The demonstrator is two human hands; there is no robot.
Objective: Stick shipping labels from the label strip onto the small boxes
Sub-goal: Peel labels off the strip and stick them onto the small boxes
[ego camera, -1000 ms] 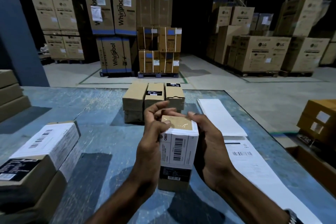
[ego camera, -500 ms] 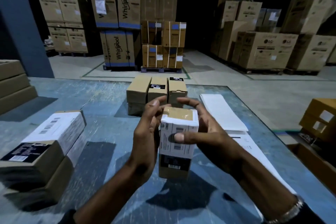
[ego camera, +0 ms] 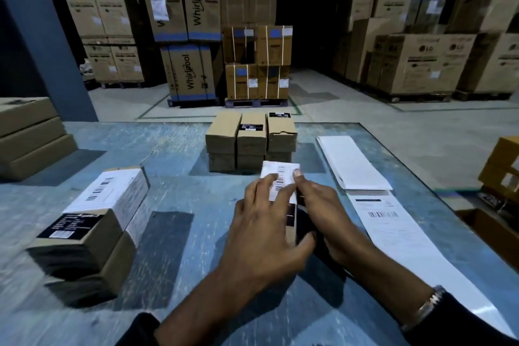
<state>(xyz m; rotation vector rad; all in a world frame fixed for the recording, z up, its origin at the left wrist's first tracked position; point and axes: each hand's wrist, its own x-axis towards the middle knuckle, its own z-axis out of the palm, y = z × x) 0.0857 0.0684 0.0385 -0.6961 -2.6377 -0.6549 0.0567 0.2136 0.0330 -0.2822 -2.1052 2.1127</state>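
Observation:
A small brown box with a white barcode label [ego camera: 281, 175] lies tilted down on the blue table [ego camera: 174, 146] in front of me. My left hand [ego camera: 264, 227] rests flat on its top, straight fingers pressing the label. My right hand [ego camera: 323, 205] holds the box's right side, thumb on the label's far corner; its other fingers are hidden. The white label strip [ego camera: 393, 230] runs along the table to the right, one printed barcode label showing. Several unlabelled small boxes [ego camera: 250, 140] stand grouped just beyond my hands.
Two stacked boxes, the top one bearing a white label [ego camera: 92, 222], sit at the near left. Flat cartons [ego camera: 28, 137] lie at the far left edge. More cartons [ego camera: 502, 166] stand off the table's right side. Large pallet cartons fill the warehouse behind.
The box went from upright between my hands to lying down with the label facing up. My left hand moved onto the top; my right thumb shifted to the label's far corner.

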